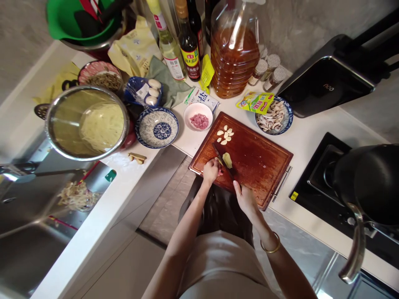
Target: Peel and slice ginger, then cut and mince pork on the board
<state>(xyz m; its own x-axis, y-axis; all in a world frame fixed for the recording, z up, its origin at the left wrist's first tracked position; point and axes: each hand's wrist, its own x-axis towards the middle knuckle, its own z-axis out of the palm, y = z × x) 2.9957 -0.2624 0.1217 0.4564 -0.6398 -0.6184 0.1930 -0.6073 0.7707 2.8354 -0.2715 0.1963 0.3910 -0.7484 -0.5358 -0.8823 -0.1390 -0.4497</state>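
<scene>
My right hand [246, 198] is closed round the handle of a knife [223, 160], whose dark blade lies across the left part of a brown wooden cutting board [264, 162]. Close to the blade's left side, my left hand [212, 170] has its fingers curled on a small piece of ginger, mostly hidden under them. Pale yellow ginger slices [227, 160] lie just right of the blade. Farther up the board sit several peeled garlic cloves [225, 135].
Behind the board stand a small bowl of chopped meat [199, 121], a bowl of sliced mushrooms [274, 118] and a large oil jug [233, 58]. A steel pot [51, 133] and a patterned bowl [145, 139] stand left. A wok [368, 182] rests on the stove at right.
</scene>
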